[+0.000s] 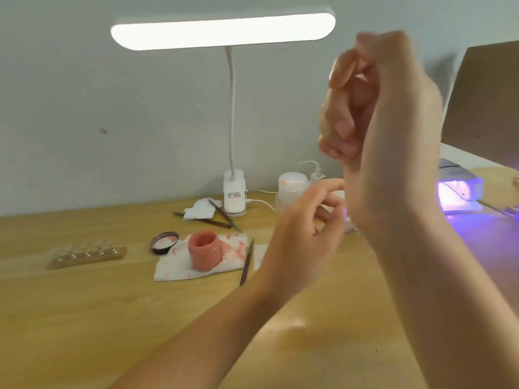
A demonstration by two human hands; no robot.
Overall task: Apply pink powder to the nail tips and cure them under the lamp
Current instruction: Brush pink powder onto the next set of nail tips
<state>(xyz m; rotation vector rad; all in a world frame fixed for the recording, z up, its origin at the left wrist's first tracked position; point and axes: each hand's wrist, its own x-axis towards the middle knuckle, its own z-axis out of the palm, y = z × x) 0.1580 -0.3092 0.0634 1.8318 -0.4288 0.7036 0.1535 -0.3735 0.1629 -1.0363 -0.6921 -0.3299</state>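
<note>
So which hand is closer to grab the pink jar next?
Probably the left hand. It hovers low over the table, just right of the pink jar, fingers loose. The right hand is raised high, fingers curled.

We list: 1 lit white bar desk lamp [223, 30] on a flexible neck, clamp base at the wooden table's [84, 318] back edge; 2 dark slim tweezers [222, 213] crossed over white foam scraps [198, 210]; 1 brown cardboard panel [488, 99] far right.

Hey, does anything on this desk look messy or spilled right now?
Yes. The open pink powder jar is coated in powder outside, and the white tissue under it is smeared pink. Its lid lies off beside it.
</note>
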